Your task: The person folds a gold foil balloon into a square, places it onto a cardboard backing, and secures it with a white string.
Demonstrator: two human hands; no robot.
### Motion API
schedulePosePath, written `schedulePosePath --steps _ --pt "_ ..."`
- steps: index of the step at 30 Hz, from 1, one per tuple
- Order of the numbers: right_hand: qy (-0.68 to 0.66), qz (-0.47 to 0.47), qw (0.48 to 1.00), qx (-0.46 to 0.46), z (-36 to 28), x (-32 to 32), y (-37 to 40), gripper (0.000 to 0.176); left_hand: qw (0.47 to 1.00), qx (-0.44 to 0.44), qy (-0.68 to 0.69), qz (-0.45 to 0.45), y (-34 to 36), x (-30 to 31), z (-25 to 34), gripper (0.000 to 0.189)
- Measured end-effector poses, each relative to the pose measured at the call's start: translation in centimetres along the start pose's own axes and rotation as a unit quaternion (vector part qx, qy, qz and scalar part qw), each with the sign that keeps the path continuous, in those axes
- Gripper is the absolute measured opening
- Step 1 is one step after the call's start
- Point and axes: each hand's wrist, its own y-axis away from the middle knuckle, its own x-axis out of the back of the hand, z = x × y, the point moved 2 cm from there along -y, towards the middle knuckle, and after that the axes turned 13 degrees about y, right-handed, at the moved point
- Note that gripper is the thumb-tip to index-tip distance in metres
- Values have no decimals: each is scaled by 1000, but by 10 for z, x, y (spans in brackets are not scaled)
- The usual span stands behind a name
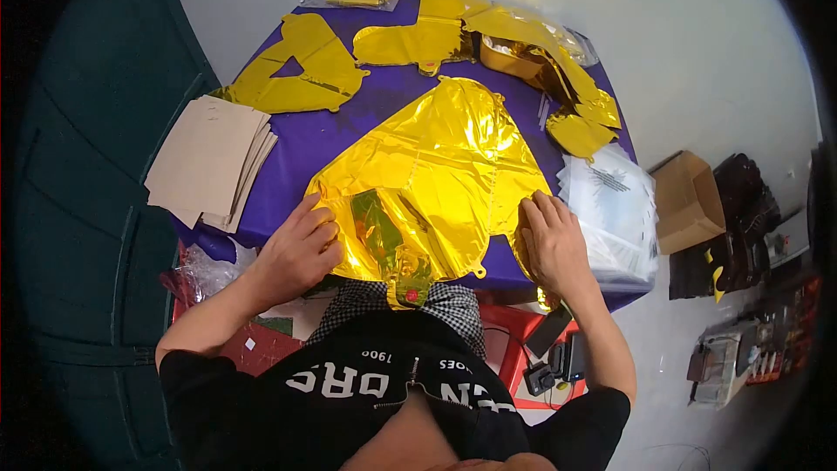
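Note:
A large, flat gold foil balloon (pixel 436 148) lies creased across the near half of the table and reaches over its front edge. Its tail with a red spot hangs towards my lap. At its left edge my left hand (pixel 301 249) is closed, the foil pinched between thumb and fingers. My right hand (pixel 556 240) has its fingers curled over the right edge of the same balloon; its thumb is mostly hidden. A folded, darker patch of foil shows near the lower left of the balloon.
Brown cardboard sheets (pixel 207 157) are stacked at the left of the purple-covered table (pixel 344 135). Printed clear bags (pixel 615 209) lie at the right. Along the back are more gold foil balloons (pixel 301 70) and a yellow container (pixel 510 59). A cardboard box (pixel 687 202) stands beyond the right edge.

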Motion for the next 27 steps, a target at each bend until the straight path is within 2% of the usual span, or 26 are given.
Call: schedulePosePath --steps 27 --pt "0 2 1000 3 -1 -2 2 41 999 -35 -28 -25 -2 -1 3 13"
